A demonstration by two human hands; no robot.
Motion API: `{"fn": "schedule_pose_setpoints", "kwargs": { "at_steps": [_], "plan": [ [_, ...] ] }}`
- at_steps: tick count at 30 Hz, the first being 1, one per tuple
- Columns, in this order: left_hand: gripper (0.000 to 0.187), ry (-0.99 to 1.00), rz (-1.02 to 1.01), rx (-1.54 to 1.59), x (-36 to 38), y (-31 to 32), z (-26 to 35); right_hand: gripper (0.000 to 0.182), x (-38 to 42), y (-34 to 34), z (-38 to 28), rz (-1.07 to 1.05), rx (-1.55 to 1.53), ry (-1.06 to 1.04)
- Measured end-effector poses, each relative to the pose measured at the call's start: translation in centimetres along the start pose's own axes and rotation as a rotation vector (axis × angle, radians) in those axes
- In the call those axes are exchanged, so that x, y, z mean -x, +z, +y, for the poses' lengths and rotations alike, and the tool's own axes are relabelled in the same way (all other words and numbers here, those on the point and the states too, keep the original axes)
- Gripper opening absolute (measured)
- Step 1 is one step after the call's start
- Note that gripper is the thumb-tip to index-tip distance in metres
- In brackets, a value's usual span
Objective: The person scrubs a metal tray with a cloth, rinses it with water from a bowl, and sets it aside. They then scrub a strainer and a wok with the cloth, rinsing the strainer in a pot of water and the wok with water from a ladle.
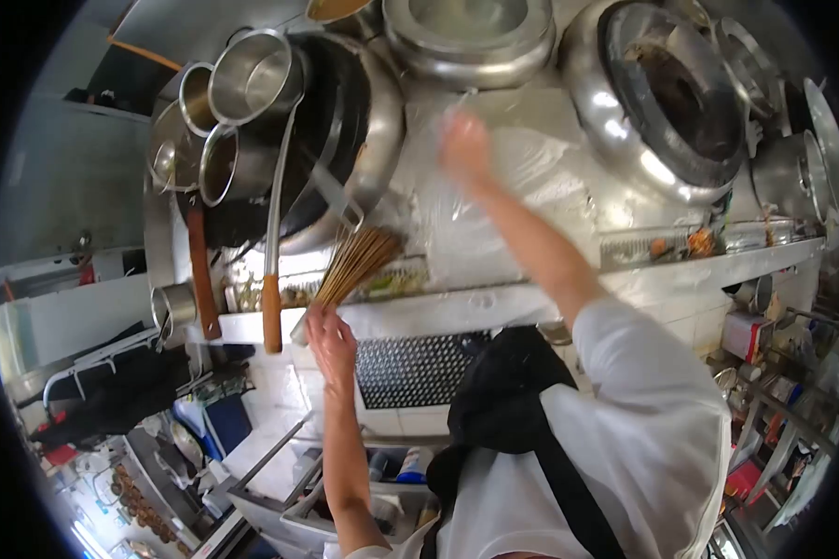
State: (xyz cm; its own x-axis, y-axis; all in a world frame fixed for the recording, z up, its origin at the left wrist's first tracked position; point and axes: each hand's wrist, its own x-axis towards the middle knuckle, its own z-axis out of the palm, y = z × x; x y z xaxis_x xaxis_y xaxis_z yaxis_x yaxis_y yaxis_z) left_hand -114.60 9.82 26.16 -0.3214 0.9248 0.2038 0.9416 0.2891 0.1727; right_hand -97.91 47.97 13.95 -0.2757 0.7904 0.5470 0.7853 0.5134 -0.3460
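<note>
My left hand [331, 340] is closed round the lower end of a bamboo wok brush [364, 261] at the front edge of the stove counter. The brush's bristles fan out up and to the right, toward the rim of the left wok station. My right hand [464, 149] is stretched forward over the wet steel counter [494, 186], below the middle pot [471, 37]. Motion smears its fingers, so I cannot make out whether it holds anything. A long-handled ladle [277, 233] with a wooden grip lies left of the brush.
Several steel pots and strainers [252, 79] rest over the left wok [326, 121]. At the right is another round burner [680, 102] with stacked pans beside it. Food scraps [699, 242] lie in the drain channel along the counter front. A perforated black mat [410, 368] lies below.
</note>
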Motion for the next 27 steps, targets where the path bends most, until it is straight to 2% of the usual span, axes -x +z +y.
{"fn": "schedule_pose_setpoints", "kwargs": {
  "at_steps": [1, 2, 4, 5, 6, 8, 9, 10, 11, 13, 14, 15, 16, 17, 18, 20, 21, 22, 24, 25, 27],
  "plan": [
    [0.029, -0.093, 0.037, 0.306, -0.5, 2.2, 2.6, 0.021, 1.6, -0.4, -0.5, 0.028, 0.006, -0.028],
    [0.027, -0.059, 0.014, 0.357, -1.7, 3.4, 6.4, 0.022, 3.1, -0.8, -1.1, 0.057, 0.014, -0.056],
    [0.028, -0.206, -0.244, 0.491, -4.6, 6.1, 11.9, 0.036, 2.5, -3.5, 0.7, -0.455, -0.482, -0.548],
    [0.028, -0.193, -0.200, 0.505, -4.7, 9.5, 12.1, 0.039, 0.0, -4.4, 2.9, -0.545, -0.378, -0.278],
    [0.028, -0.182, -0.211, 0.503, -5.9, 10.2, 13.0, 0.036, -1.6, -3.8, 6.9, -0.494, -0.581, 0.171],
    [0.038, -0.476, -0.478, 0.571, -8.0, 10.9, 13.9, 0.034, -1.4, -4.6, 11.2, -0.404, -0.780, 0.648],
    [0.048, -0.464, -0.412, 0.617, -8.1, 12.2, 14.0, 0.029, -0.4, -6.5, 12.0, -0.159, -0.215, 0.470],
    [0.048, -0.445, -0.423, 0.630, -8.2, 13.5, 14.3, 0.025, 0.5, -8.6, 12.7, 0.078, 0.358, 0.257],
    [0.048, -0.594, -0.420, 0.649, -8.6, 14.0, 14.5, 0.021, 2.9, -8.5, 10.6, 0.264, 0.122, 0.336],
    [0.052, -0.822, -0.430, 0.678, -9.1, 14.4, 14.7, 0.022, 9.6, -10.6, 5.7, -0.135, -0.389, 0.199],
    [0.052, -0.803, -0.441, 0.675, -9.6, 14.3, 14.7, 0.023, 12.1, -12.0, 4.5, -0.719, -0.632, -0.017],
    [0.054, -0.814, -0.518, 0.641, -9.4, 14.1, 14.7, 0.023, 13.0, -12.0, 6.4, -0.717, -0.626, 0.004],
    [0.056, -0.826, -0.595, 0.597, -9.0, 13.5, 14.2, 0.023, 13.2, -11.9, 9.3, -0.709, -0.479, 0.111],
    [0.061, -0.835, -0.704, 0.539, -8.5, 14.0, 13.3, 0.023, 12.5, -13.5, 12.3, -0.589, -0.347, 0.284],
    [0.061, -0.821, -0.719, 0.532, -8.1, 13.4, 13.6, 0.024, 11.8, -15.1, 15.2, -0.471, -0.239, 0.466],
    [0.063, -0.802, -0.741, 0.586, -8.5, 12.0, 14.8, 0.022, 12.3, -18.7, 16.0, -0.213, -0.133, 0.719],
    [0.068, -0.889, -0.865, 0.638, -9.5, 12.4, 14.3, 0.021, 15.1, -18.7, 14.4, -0.104, 0.166, 0.611],
    [0.068, -0.856, -0.876, 0.640, -9.5, 12.6, 13.8, 0.020, 17.5, -19.1, 12.5, 0.001, 0.468, 0.501],
    [0.073, -0.823, -0.872, 0.668, -9.2, 13.3, 13.2, 0.024, 19.9, -20.8, 8.1, -0.253, -0.054, 0.559],
    [0.073, -0.813, -0.816, 0.721, -8.8, 13.9, 12.8, 0.024, 21.2, -21.4, 7.8, -0.245, -0.036, 0.583],
    [0.070, -0.812, -0.881, 0.676, -8.7, 14.3, 12.1, 0.027, 21.3, -22.2, 8.4, -0.231, -0.178, 0.004]
  ]
}}
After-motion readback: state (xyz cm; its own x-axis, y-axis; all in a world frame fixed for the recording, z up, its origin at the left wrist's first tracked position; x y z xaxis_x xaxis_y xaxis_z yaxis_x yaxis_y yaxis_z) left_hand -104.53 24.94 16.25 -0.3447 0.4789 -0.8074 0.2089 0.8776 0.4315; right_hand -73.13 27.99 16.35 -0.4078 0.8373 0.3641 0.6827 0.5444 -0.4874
